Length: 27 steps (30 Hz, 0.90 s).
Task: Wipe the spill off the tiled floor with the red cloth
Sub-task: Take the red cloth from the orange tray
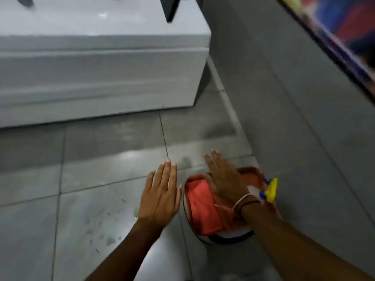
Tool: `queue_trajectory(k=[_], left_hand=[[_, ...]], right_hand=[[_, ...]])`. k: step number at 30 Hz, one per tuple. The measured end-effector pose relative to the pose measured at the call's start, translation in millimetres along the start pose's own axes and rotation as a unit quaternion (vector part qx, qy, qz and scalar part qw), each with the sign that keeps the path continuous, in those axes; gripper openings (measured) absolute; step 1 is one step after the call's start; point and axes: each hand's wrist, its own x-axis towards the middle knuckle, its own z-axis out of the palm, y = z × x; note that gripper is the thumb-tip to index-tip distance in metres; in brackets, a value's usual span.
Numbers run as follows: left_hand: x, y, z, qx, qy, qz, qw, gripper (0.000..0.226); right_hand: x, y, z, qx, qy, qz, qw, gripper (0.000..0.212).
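Observation:
A folded red cloth [200, 207] lies inside a round basin [225, 237] with an orange inner wall, standing on the grey tiled floor [91, 159]. My right hand [223, 179] hovers flat over the basin, fingers stretched, holding nothing. My left hand [162, 191] is spread flat above the floor just left of the basin, also holding nothing. Wet drops and smears of the spill [105, 230] sit on the tile at lower left, beside my left forearm. The frame is motion-blurred.
A spray bottle with a yellow and blue trigger head [269, 189] rests in the basin's right side. A white glossy cabinet [101, 67] stands on the floor at the back left. A grey wall [294, 88] rises on the right, with colourful fabric [334, 23] above it.

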Motion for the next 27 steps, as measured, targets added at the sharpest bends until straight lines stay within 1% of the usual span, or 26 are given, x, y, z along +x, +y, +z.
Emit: queue_trajectory(k=[2, 4, 5, 6, 8, 11, 17, 20, 21, 24, 26, 27], left_hand=[[-1.2, 6.5, 56.4, 0.0, -0.035, 0.006, 0.999, 0.062], [-4.6, 8.0, 117.1, 0.0, -0.048, 0.034, 0.998, 0.061], [-5.1, 7.6, 142.5, -0.006, -0.056, 0.046, 0.997, 0.061], [-5.5, 6.7, 164.8, -0.013, -0.066, 0.057, 0.996, 0.061], [-2.5, 3.3, 198.1, -0.011, -0.052, 0.078, 0.996, 0.062], [-0.7, -0.6, 234.3, -0.01, -0.051, 0.104, 0.993, 0.063], [-2.4, -5.1, 256.7, -0.047, -0.034, 0.109, 0.992, 0.065], [-3.8, -1.6, 253.1, -0.04, -0.032, 0.104, 0.993, 0.066], [-5.2, -1.4, 249.2, -0.035, -0.036, 0.1, 0.994, 0.067], [-20.9, -10.1, 233.7, -0.025, -0.049, 0.076, 0.996, 0.069], [-40.8, -30.7, 219.9, -0.012, -0.047, 0.059, 0.997, 0.069], [-51.1, -42.9, 214.7, -0.007, -0.043, 0.053, 0.998, 0.069]], right_hand=[[-13.8, 15.1, 61.5, 0.016, -0.039, -0.006, 0.999, 0.062], [-30.4, 28.6, 124.5, 0.019, -0.11, -0.004, 0.994, 0.063], [-36.8, 32.8, 152.7, 0.024, -0.121, -0.003, 0.992, 0.062], [-41.2, 35.0, 176.8, 0.02, -0.125, -0.003, 0.992, 0.062], [-46.9, 38.6, 210.3, -0.002, -0.114, 0.0, 0.993, 0.062], [-53.0, 47.0, 246.5, 0.002, -0.072, 0.008, 0.997, 0.061], [-55.3, 54.5, 270.9, 0.053, 0.038, -0.004, 0.998, 0.052], [-56.7, 49.2, 268.9, 0.097, 0.069, 0.003, 0.993, 0.047], [-56.0, 46.5, 265.5, 0.109, 0.073, 0.022, 0.991, 0.047], [-51.7, 32.7, 242.9, 0.159, 0.059, 0.128, 0.977, 0.041], [-48.8, 17.5, 220.3, 0.199, 0.062, 0.188, 0.96, 0.029], [-47.5, 11.3, 207.6, 0.216, 0.083, 0.206, 0.951, 0.023]])
